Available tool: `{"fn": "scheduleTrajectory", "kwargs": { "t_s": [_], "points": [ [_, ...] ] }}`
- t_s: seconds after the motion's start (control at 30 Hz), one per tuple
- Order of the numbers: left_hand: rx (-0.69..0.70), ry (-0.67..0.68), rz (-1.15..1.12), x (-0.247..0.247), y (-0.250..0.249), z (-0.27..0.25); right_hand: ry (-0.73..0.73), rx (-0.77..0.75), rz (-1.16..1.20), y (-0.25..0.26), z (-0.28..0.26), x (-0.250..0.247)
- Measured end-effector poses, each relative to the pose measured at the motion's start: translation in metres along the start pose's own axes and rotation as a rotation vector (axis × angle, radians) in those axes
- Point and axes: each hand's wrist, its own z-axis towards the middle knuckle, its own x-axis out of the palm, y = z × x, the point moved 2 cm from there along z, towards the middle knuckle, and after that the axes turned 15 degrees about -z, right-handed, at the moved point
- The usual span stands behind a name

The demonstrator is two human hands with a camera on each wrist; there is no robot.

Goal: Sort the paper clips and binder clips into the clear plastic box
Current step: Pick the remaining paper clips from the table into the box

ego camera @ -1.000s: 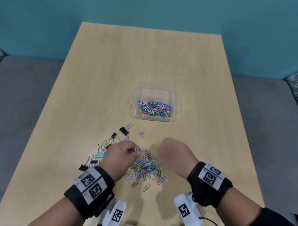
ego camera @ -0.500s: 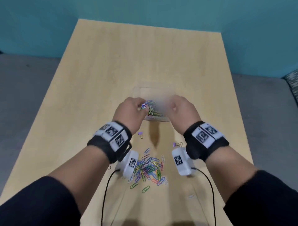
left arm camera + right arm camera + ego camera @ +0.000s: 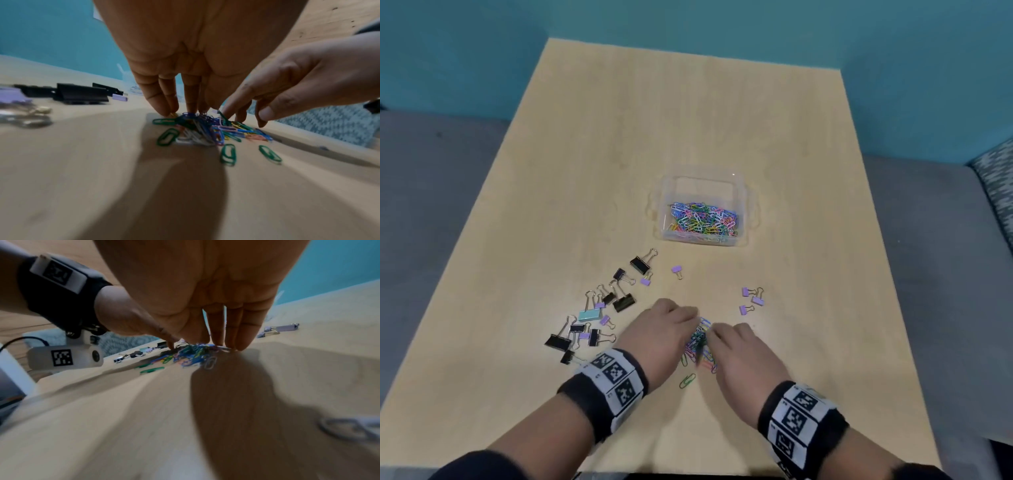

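Note:
A clear plastic box (image 3: 748, 209) stands mid-table with a heap of coloured paper clips (image 3: 703, 221) inside. A smaller pile of coloured paper clips (image 3: 700, 341) lies on the table in front of it. My left hand (image 3: 666, 325) and right hand (image 3: 741, 351) flank that pile, palms down. In the left wrist view the left hand (image 3: 185, 104) presses nearly straight fingers against the pile (image 3: 205, 129). In the right wrist view the right hand (image 3: 218, 337) does the same from the other side of the pile (image 3: 189, 353). Neither hand has lifted any clips.
Several black, purple and one light-blue binder clips (image 3: 602, 308) are scattered left of the pile. Three small purple binder clips (image 3: 751, 298) lie to its right and one (image 3: 677, 270) nearer the box. A green paper clip (image 3: 687, 380) lies loose by the wrists.
Half a second ago both hands were over the box with clips. They have come back toward me and now press on the pile on the table.

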Motion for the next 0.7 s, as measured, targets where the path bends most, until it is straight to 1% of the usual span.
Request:
{"fn": "scheduleTrajectory", "kwargs": {
  "t_s": [0.07,0.1,0.17,0.2,0.23,0.27,0.33,0.5,0.6,0.7],
  "points": [
    [-0.001,-0.039,-0.044,-0.006,-0.001,-0.015,-0.031,-0.012,0.038,-0.001,-0.01,0.004],
    [-0.059,-0.069,-0.099,-0.009,-0.001,-0.025,-0.035,0.012,0.071,-0.003,-0.016,0.003],
    [-0.263,-0.11,-0.244,-0.011,0.004,-0.046,-0.02,0.1,0.134,-0.011,-0.029,0.004],
    [-0.363,-0.09,-0.294,-0.009,0.006,-0.055,0.007,0.144,0.148,-0.013,-0.034,0.005],
    [-0.423,-0.059,-0.3,-0.006,0.005,-0.062,0.047,0.175,0.155,-0.014,-0.037,0.007],
    [-0.444,-0.031,-0.278,-0.003,0.002,-0.066,0.082,0.194,0.167,-0.012,-0.038,0.009],
    [-0.442,-0.027,-0.249,0.003,-0.007,-0.063,0.095,0.194,0.192,-0.005,-0.032,0.01],
    [-0.429,-0.114,-0.23,0.008,-0.009,-0.034,0.039,0.195,0.193,0.011,0.008,0.008],
    [-0.404,-0.125,-0.227,0.006,-0.006,-0.018,0.021,0.194,0.173,0.014,0.028,0.004],
    [-0.399,-0.122,-0.209,0.004,-0.001,-0.01,0.003,0.181,0.161,0.013,0.036,0.001]
  ]
}}
